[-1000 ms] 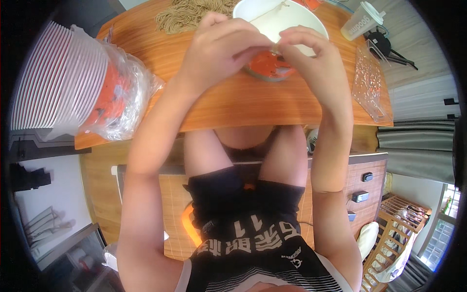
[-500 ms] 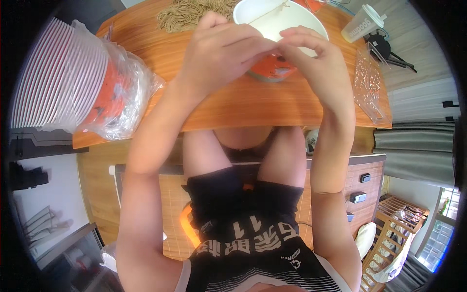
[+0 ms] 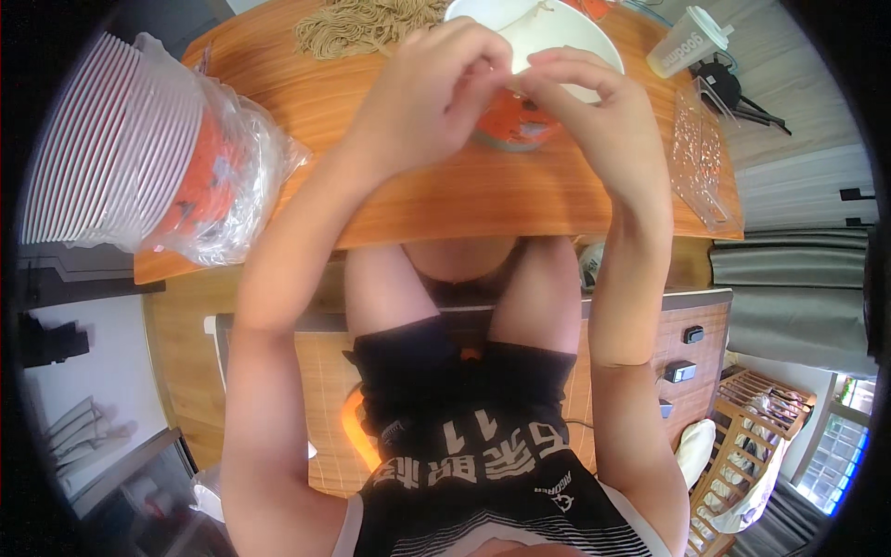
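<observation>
A white bucket (image 3: 562, 32) with an orange printed outer side stands on the table in front of me. Part of a thin tan cord (image 3: 532, 13) shows across its mouth. My left hand (image 3: 434, 97) is closed in a pinch at the bucket's near rim, thumb and curled fingers together. Close beside it, my right hand (image 3: 599, 111) has thumb and index fingertips pinched, almost touching the left fingertips. Whatever the fingertips hold is too small and hidden to make out. A loose bundle of tan cord (image 3: 348, 30) lies at the table's far side, beyond my left hand.
A stack of white buckets (image 3: 121, 148) in clear plastic lies at the table's left edge. On the right are a clear shallow tray (image 3: 698, 158) with small bits in it, a lidded cup (image 3: 687, 45) and a black object (image 3: 724, 88). The wooden table (image 3: 483, 200) ends before my knees.
My left hand has turned and shifted slightly left, and its fingers have curled in toward the thumb. The right hand keeps its pinch, moving slightly left.
</observation>
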Motion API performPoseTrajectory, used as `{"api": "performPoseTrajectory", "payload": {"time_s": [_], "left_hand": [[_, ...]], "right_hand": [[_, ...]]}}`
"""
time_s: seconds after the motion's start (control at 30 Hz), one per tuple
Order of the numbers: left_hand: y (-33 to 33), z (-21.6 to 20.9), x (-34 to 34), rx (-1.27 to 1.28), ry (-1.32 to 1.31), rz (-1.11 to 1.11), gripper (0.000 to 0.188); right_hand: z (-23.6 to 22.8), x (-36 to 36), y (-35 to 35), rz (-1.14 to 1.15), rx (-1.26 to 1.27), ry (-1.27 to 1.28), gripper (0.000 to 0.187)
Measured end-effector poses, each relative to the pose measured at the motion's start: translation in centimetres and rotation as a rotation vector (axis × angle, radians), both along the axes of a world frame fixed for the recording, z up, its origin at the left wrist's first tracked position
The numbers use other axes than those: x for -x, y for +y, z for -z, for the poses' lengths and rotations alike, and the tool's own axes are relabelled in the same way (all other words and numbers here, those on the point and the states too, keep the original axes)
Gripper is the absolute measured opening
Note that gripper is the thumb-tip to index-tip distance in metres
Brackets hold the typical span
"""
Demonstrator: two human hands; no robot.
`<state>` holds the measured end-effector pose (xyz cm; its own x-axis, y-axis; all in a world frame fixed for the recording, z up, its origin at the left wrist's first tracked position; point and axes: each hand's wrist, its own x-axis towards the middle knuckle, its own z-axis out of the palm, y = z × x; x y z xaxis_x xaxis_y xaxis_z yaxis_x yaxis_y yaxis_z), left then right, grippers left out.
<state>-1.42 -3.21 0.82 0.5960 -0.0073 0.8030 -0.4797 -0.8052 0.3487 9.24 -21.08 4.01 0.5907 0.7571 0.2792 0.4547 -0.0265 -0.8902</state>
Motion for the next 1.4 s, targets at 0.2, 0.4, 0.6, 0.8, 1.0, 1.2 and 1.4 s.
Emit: {"api": "performPoseTrajectory", "payload": {"time_s": [0.2, 0.4, 0.6, 0.8, 1.0, 1.2, 1.4], "left_hand": [[-0.5, 0.3, 0.4, 0.345, 0.135, 0.178, 0.005], [0.0, 0.8, 0.1, 0.508, 0.328, 0.248, 0.009], [2.8, 2.1, -3.8, 0.08, -0.258, 0.693, 0.01], [3.0, 1.8, -3.7, 0.19, -0.253, 0.817, 0.011], [0.4, 0.5, 0.3, 0.615, 0.29, 0.341, 0.01], [0.9, 0.0, 0.2, 0.403, 0.207, 0.303, 0.009], [1.8, -0.3, 0.4, 0.194, 0.226, 0.209, 0.007]], "right_hand": [[0.0, 0.5, 0.2, 0.034, 0.006, 0.002, 0.015], [0.4, 1.1, 0.2, 0.076, -0.044, -0.334, 0.021], [1.4, 2.5, 1.0, 0.336, 0.003, -0.868, 0.021], [2.5, 2.0, 1.5, 0.296, -0.058, -0.854, 0.01], [2.4, 1.5, 1.0, 0.298, -0.01, -0.845, 0.009], [2.0, 1.8, 1.3, 0.308, -0.069, -0.848, 0.014], [2.9, 0.6, 1.7, 0.306, -0.222, -0.907, 0.007]]}}
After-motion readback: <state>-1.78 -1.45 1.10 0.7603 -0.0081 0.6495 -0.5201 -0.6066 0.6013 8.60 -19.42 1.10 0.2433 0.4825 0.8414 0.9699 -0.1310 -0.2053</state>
